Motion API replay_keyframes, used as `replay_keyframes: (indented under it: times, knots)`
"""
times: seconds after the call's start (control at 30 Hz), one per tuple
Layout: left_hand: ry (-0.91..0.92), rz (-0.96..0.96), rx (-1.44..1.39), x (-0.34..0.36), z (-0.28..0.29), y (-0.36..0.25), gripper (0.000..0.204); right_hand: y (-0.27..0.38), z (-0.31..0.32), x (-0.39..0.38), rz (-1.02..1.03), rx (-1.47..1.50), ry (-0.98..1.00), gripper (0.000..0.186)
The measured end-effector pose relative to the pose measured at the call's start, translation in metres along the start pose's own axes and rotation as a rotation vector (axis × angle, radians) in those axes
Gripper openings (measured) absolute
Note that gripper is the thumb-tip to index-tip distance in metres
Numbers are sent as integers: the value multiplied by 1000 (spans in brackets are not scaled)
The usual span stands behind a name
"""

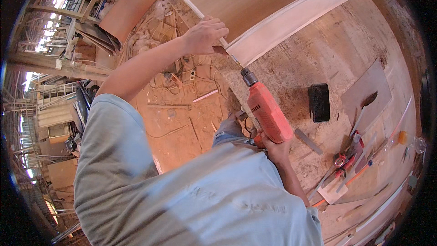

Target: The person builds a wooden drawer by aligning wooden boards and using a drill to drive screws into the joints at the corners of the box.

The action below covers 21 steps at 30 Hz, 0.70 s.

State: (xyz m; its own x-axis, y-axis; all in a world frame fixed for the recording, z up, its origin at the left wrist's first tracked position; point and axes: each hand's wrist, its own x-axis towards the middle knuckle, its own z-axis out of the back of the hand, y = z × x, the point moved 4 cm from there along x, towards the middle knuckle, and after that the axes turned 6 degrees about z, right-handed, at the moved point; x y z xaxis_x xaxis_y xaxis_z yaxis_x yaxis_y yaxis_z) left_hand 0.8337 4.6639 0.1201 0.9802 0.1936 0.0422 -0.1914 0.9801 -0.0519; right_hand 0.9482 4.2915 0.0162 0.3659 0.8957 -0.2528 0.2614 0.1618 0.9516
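My right hand (pixel 276 149) is wrapped round the handle of a red power drill (pixel 269 111). From its dark chuck (pixel 248 76), the bit (pixel 236 60) points at the near corner of a wooden panel assembly (pixel 277 29) with pale edges. The bit's tip meets or almost meets that corner; I cannot tell which. My left hand (pixel 205 35) is closed over the panel's left edge, close to the corner, with its fingers bent. A small dark brown patch (pixel 220 50) shows below those fingers, its kind unclear.
On the worn worktable (pixel 291 73) lie a black tray (pixel 319 103), a grey sheet (pixel 371 91) and a flat metal strip (pixel 308 141). Several hand tools (pixel 348 159) and a plastic bottle (pixel 409 141) sit at right. Scraps and cords litter the floor (pixel 173 118); timber racks (pixel 59 68) stand left.
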Motion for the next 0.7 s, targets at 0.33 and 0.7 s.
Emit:
replay_keyframes:
  times: [0.33,0.7]
  knots:
    - [10,-24,56,-1,-4,6,53,-9,10,6,58,-122,-51,59]
    - [131,-104,35,2,1,8,31,8,8,12,154,-163,-40,55]
